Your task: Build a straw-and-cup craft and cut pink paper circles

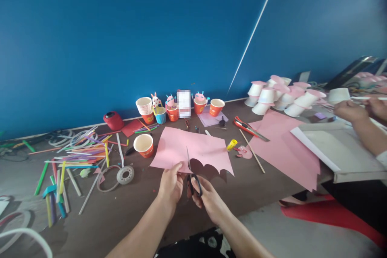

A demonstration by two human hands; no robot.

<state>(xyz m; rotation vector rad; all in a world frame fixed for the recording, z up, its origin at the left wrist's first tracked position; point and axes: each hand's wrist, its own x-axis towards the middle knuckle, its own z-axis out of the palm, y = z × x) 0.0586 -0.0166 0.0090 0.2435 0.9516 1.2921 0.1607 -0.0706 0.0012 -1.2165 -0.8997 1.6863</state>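
A pink paper sheet (193, 147) with a scalloped lower right edge lies in front of me, slightly raised off the table. My left hand (171, 185) pinches its lower edge, thumb on top. In my right hand (210, 199) are black-handled scissors (197, 184), with fingers through the loops. The scissor blades point up and away, at the paper's lower edge just right of my left hand. Part of the lower blade is hidden by the paper.
An orange paper cup (144, 146) stands left of the sheet, near straws (81, 153) and a tape roll (125, 174). A yellow tube (232, 144), box cutter (248, 127) and pink paper (281, 145) lie right. Another person's hands (352, 112) work at far right.
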